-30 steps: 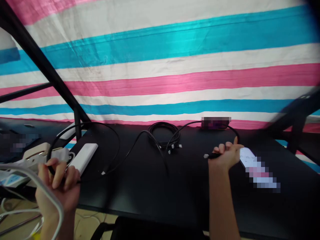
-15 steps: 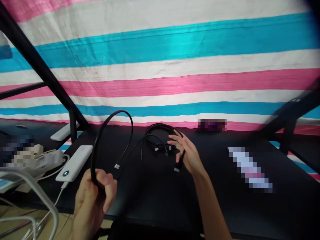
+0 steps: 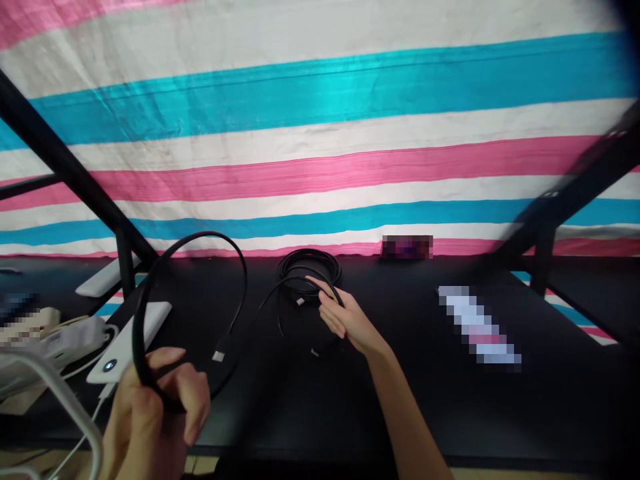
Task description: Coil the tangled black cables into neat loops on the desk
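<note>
My left hand is closed around a black cable, which rises from the fist in a tall loop. From that loop hangs a plug with a pale metal tip, just right of the hand. Further right, the fingers of my right hand are closed on a black cable stretch that arcs over the table. Below those fingers shows a dark plug, partly lost against the black surface. Behind the right hand lies a coiled black cable with a light connector beside it.
On the left, a white power bank has a white cable plugged in, near a white power strip. A blurred-out phone-like object lies right on the black table. Dark metal bars slant at both sides; striped sheeting hangs behind.
The view has shifted slightly. My left hand has moved left and down, and its cable loop has widened. My right hand's fingers have drawn together, and the plug beneath them has swung left.
</note>
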The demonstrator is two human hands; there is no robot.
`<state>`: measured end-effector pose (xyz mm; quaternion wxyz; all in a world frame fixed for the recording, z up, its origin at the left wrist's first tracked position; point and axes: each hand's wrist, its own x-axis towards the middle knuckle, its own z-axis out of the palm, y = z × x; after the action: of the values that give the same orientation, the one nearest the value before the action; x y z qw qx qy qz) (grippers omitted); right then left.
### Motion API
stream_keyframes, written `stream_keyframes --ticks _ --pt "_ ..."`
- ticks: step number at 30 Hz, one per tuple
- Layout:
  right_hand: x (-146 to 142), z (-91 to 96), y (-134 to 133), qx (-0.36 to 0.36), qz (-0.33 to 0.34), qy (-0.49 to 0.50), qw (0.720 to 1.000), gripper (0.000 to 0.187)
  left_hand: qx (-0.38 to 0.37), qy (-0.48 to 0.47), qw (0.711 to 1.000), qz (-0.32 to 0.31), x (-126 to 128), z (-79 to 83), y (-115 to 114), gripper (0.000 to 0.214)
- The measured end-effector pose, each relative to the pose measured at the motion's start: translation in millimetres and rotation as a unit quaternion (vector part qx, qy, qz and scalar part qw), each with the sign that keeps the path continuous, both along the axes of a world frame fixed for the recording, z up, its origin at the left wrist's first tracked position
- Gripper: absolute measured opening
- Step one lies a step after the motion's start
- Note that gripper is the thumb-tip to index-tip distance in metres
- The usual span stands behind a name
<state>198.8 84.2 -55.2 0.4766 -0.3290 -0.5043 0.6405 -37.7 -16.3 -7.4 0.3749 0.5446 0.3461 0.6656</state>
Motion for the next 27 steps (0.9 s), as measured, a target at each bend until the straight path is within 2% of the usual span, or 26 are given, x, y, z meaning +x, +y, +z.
stream_keyframes --ticks 3,6,7,11,13,15,17,19,22,25,27 --pt "-3 0.5 -1 0.008 0.005 -0.003 1.000 0.047 0.009 0.032 0.999 0.006 7 4.0 -2 0.029" --pt "-8 -0.3 -2 0.004 0.018 0.012 1.000 0.042 0.001 0.147 0.988 0.040 26 4.9 -2 0.027" --pt "-9 -0.7 -2 -0.004 0.027 0.021 0.999 0.041 0.014 0.201 0.979 0.032 34 3.8 0 0.026" --pt "-13 -2.1 -4 -0.047 0.074 0.071 0.994 0.043 0.123 0.378 0.918 0.002 61 -11.1 14 0.027" --pt "-12 -3.1 -5 -0.063 0.114 0.096 0.987 0.056 0.150 0.439 0.886 0.017 72 -23.4 21 0.028" --pt "-10 -4.2 -5 -0.050 0.148 0.113 0.981 0.074 0.160 0.492 0.856 0.028 80 -35.1 28 0.027" --pt "-8 -4.7 -5 -0.012 0.157 0.108 0.982 0.079 0.167 0.517 0.839 0.031 86 -43.1 32 0.027" --pt "-7 -3.5 -7 0.021 0.157 0.075 0.984 0.075 0.176 0.506 0.844 0.025 87 -46.4 33 0.025" --pt "-6 1.1 -9 0.022 0.146 0.039 0.988 0.058 0.182 0.452 0.873 0.020 81 -44.0 30 0.017" --pt "-1 5.9 -12 0.010 0.155 0.001 0.988 0.050 0.187 0.420 0.884 0.081 68 -37.3 28 0.017" --pt "5 8.5 -13 0.010 0.196 -0.055 0.979 0.050 0.193 0.423 0.872 0.154 57 -32.4 29 0.030"
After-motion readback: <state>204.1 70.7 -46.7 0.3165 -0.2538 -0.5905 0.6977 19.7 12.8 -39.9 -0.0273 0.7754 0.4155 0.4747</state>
